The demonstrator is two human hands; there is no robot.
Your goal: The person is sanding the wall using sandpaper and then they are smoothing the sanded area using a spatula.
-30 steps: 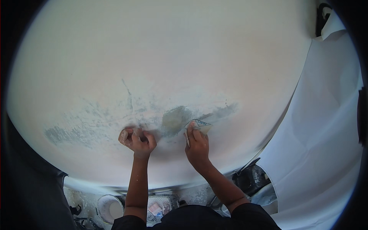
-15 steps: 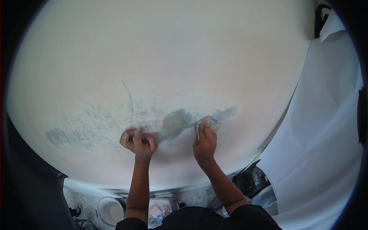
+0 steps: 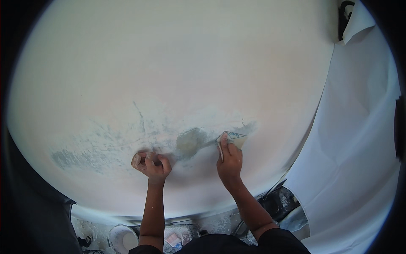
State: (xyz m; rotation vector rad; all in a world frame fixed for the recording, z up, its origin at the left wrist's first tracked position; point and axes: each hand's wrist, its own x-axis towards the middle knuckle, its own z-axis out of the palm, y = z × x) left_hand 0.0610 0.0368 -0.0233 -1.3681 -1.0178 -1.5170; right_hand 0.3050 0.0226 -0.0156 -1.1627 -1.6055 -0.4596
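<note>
Pale panel (image 3: 190, 63) is filling most of the view. Left hand (image 3: 153, 164) is curling against it; cannot tell whether it is gripping anything. Right hand (image 3: 229, 163) is sitting farther right of the grey patch (image 3: 190, 143) than a second ago, work apparently shifting rightward; it is holding folded paper (image 3: 239, 141) against the panel.

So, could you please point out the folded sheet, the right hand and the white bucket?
Folded sheet (image 3: 238, 142): head view, on its face right of the fingers.
Right hand (image 3: 230, 162): head view, on the back of the hand.
White bucket (image 3: 116, 238): head view, on its inner wall.
</note>
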